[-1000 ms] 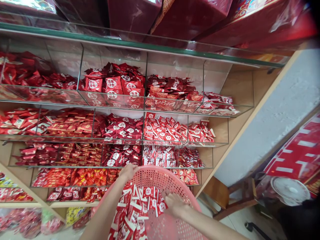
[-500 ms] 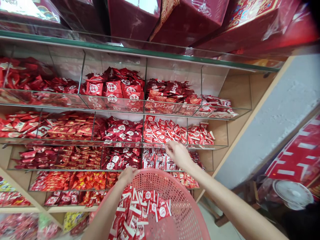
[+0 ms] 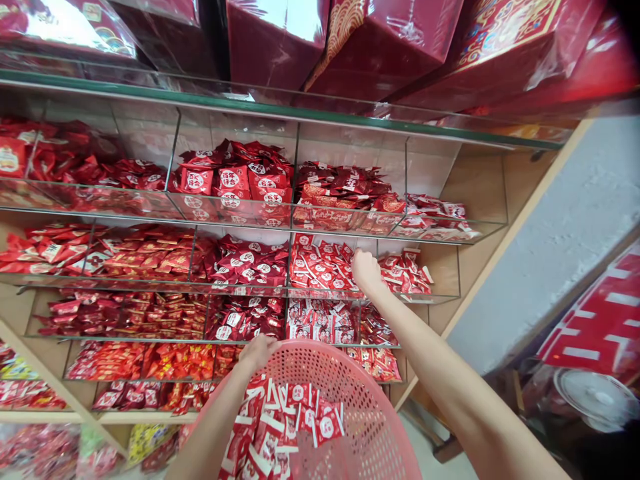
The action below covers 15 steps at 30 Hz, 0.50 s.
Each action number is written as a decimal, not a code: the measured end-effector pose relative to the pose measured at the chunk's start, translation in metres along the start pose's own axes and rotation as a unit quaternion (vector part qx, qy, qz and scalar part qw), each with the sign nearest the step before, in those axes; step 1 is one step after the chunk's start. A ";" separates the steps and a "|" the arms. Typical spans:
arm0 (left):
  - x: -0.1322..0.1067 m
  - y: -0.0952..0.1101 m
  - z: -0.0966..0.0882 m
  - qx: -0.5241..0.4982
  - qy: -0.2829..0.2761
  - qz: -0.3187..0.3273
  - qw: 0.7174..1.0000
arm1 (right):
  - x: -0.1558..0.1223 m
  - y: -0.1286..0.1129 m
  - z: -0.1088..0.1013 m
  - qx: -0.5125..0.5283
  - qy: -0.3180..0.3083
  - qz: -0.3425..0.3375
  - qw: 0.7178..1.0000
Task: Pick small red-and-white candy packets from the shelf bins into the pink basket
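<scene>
My left hand (image 3: pixel 259 351) is closed on the far-left rim of a pink perforated plastic basket (image 3: pixel 385 407). Small red-and-white candy packets (image 3: pixel 270 430) lie heaped in the basket's left half. My right hand (image 3: pixel 367 272) reaches over the glass front of a shelf compartment, at the right side of a pile of similar red-and-white packets (image 3: pixel 320 263). Its fingers are curled in and mostly hidden behind the back of the hand, so whatever they hold cannot be seen.
Glass dividers split the shelves into bins of red packets (image 3: pixel 250 180). Above, a thick glass shelf edge (image 3: pixel 250 107) carries large dark-red boxes (image 3: pixel 277 47). A grey wall (image 3: pixel 540 220) stands at right, with a clear round lid (image 3: pixel 595 393) below it.
My right hand has moved up and to the right, from the shelf's front edge into the compartment. My left hand and the basket stay nearly in place, while the view shifts slightly.
</scene>
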<state>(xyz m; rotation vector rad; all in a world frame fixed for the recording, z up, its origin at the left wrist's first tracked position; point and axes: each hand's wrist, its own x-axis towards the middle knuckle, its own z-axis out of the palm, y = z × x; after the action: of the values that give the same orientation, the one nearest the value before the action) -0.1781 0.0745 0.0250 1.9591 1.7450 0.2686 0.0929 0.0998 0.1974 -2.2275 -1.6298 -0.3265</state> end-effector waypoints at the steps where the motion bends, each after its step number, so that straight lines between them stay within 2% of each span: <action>1: 0.000 0.000 0.000 0.001 0.002 0.003 1.000 | 0.001 0.000 0.000 0.006 -0.003 0.002 1.000; 8: -0.001 0.001 -0.001 -0.002 0.006 0.014 1.000 | -0.014 0.002 -0.012 0.036 0.044 -0.014 0.998; 12: -0.003 0.003 -0.003 -0.005 0.001 0.019 1.000 | -0.036 0.014 -0.031 0.067 0.132 -0.059 0.987; 15: -0.003 0.004 -0.003 -0.002 -0.003 0.017 1.000 | -0.061 0.025 -0.043 0.144 0.211 -0.113 0.960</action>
<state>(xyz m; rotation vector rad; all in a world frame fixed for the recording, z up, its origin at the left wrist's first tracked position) -0.1767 0.0720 0.0298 1.9870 1.7081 0.2774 0.0988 0.0225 0.2095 -1.6262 -1.5762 -0.5456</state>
